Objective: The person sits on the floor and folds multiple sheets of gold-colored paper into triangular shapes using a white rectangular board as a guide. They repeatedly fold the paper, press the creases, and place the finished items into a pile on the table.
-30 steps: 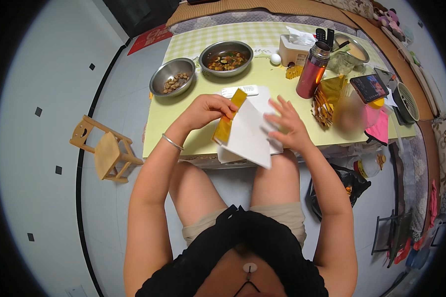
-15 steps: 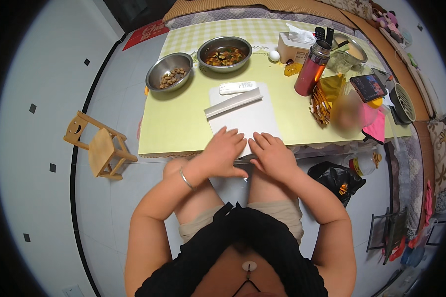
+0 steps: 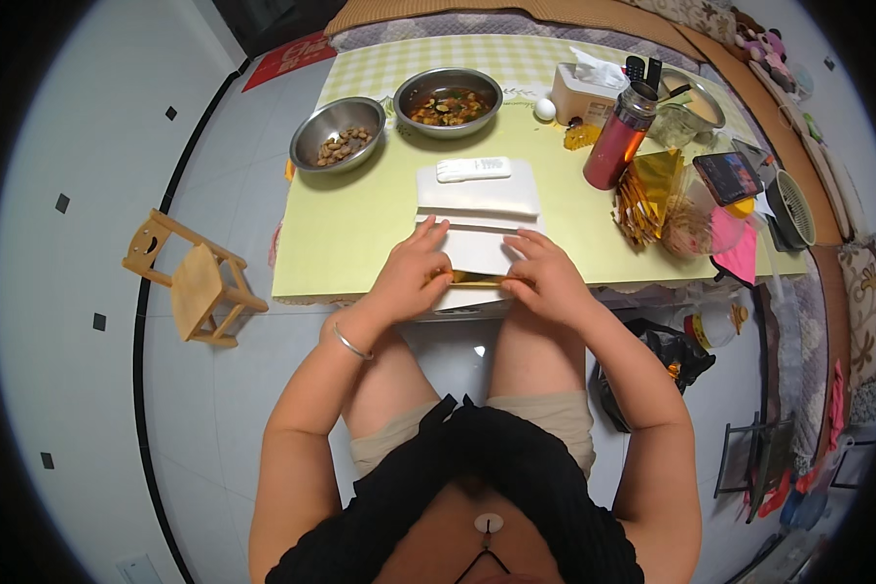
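Observation:
A narrow gold foil strip (image 3: 477,278) runs between my two hands at the near edge of the table, over a white board (image 3: 477,195). My left hand (image 3: 414,274) pinches its left end between thumb and fingers. At the right end, my right hand (image 3: 547,277) does the same, its forefinger reaching forward onto the white surface. Just beyond my fingertips, a long white trough-like strip (image 3: 481,220) lies crosswise on the board. Farther back sits a small white packet (image 3: 473,169) with print on it.
Two steel bowls stand at the back left, one with nuts (image 3: 345,146), one with soup-like food (image 3: 448,109). To the right are a red flask (image 3: 621,141), gold foil strips (image 3: 637,212), a phone (image 3: 727,178) and a tissue box (image 3: 582,92). A small wooden chair (image 3: 200,282) stands left.
The white strip, slanted before, now lies level and closer to me. My hands, flat on the board earlier, have spread apart and closed on a gold strip.

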{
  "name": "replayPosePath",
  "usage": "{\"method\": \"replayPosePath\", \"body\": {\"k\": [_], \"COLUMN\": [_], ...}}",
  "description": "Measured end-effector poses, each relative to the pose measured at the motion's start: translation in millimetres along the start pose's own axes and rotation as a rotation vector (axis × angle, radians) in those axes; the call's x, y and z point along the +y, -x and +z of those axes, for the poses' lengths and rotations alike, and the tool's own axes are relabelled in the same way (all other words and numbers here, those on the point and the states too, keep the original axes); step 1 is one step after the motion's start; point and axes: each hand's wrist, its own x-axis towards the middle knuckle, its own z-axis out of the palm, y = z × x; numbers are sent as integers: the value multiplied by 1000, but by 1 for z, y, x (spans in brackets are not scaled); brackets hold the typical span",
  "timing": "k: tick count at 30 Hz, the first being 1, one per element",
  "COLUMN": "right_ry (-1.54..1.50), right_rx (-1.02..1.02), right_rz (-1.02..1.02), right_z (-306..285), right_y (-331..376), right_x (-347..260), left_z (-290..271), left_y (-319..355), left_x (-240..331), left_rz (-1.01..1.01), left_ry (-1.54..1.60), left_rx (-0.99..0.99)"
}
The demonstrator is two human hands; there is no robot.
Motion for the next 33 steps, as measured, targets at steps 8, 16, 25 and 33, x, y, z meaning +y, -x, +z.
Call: {"method": "replayPosePath", "body": {"k": [8, 16, 25, 33], "right_ry": [-382, -402, 2, 151], "right_rx": [12, 256, 450, 527], "right_rz": [490, 379, 485, 499], "right_z": [12, 32, 34, 44], "right_y": [-33, -10, -8, -14], "right_x": [34, 46, 46, 41], "left_z": [9, 3, 18, 38], "left_y": [-22, -38, -75, -60], "left_x": [-36, -44, -39, -19], "left_rz": [-226, -128, -317, 194], "left_ry": [301, 455, 20, -217], "left_rx": [34, -253, -50, 272]}}
